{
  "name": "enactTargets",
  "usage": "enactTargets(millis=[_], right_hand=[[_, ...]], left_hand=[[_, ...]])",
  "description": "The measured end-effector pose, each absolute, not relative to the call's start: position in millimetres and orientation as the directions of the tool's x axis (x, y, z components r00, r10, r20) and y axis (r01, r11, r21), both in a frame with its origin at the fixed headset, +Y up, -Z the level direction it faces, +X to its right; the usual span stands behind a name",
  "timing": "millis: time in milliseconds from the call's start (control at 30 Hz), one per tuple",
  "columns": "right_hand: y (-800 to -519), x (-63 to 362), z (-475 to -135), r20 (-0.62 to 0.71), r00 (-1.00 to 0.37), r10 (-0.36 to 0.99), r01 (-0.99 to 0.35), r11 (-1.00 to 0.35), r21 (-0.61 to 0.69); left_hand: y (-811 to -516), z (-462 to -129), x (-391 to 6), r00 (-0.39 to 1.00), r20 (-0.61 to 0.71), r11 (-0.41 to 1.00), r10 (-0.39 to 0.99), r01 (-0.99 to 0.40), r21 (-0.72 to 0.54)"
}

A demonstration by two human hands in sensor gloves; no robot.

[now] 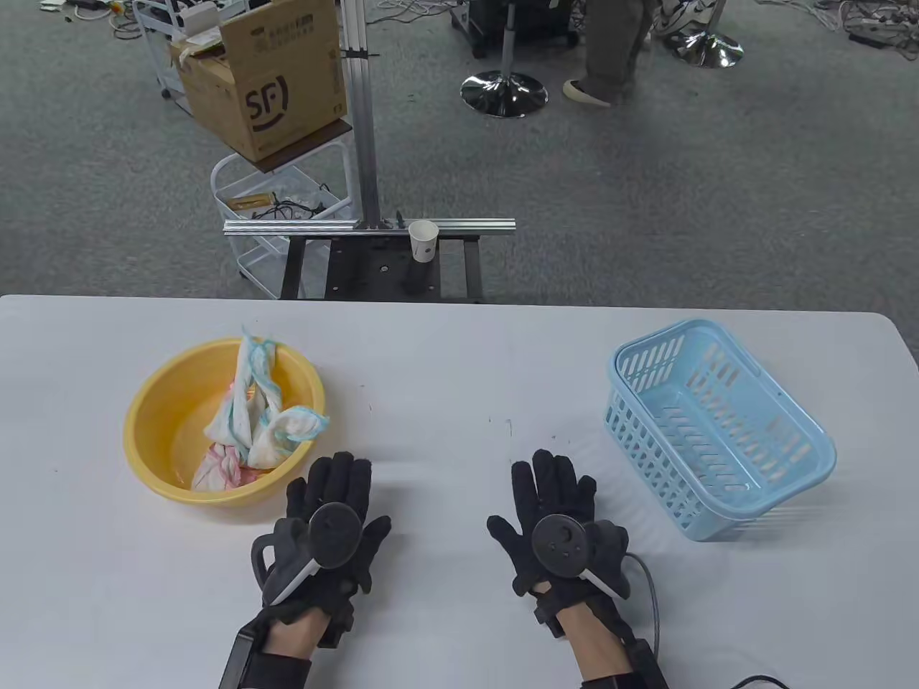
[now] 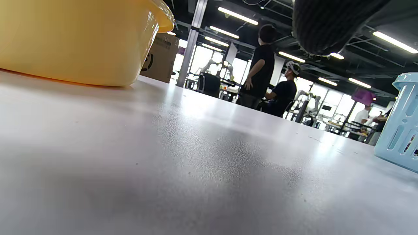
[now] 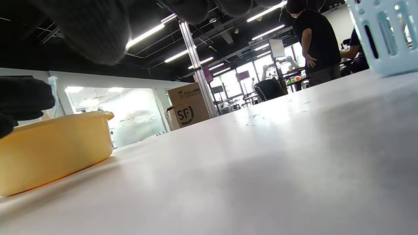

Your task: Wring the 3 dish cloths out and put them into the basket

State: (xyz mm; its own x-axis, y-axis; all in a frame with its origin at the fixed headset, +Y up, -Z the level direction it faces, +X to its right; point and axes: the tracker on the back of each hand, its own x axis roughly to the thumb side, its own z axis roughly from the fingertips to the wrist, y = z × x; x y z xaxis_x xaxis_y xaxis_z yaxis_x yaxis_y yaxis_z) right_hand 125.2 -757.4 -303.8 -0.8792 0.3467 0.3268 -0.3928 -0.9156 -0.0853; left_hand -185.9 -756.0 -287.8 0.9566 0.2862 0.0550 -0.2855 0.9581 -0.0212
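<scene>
Your white worktop (image 1: 459,373) carries a round yellow plastic basin (image 1: 154,430) on the left, holding the crumpled white dish cloths (image 1: 255,423); a light blue slotted plastic basket (image 1: 804,459) sits right. Your left hand (image 1: 330,524) and right hand (image 1: 556,527) lie flat, fingers straight, holding nothing.

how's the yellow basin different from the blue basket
The yellow basin is round with solid walls; the blue basket is rectangular with slotted walls. The basin holds the dish cloths; the basket holds nothing. The basin sits left, the basket right. Both stand open-topped on the table.
</scene>
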Motion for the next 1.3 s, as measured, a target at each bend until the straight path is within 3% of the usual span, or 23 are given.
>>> enactTargets(millis=[933, 1300], right_hand=[[-758.0, 125.9, -303.4, 0.322, -0.874, 0.365, -0.409, -0.909, -0.081], [-756.6, 128.7, -302.4, 0.321, -0.864, 0.388, -0.436, -0.896, -0.089]], left_hand=[[-752.9, -285.8, -182.4, 0.959, 0.071, 0.961, 0.275, -0.274, -0.020], [-712.4, -282.9, -192.7, 0.956, 0.052, 0.946, 0.290, -0.295, 0.132]])
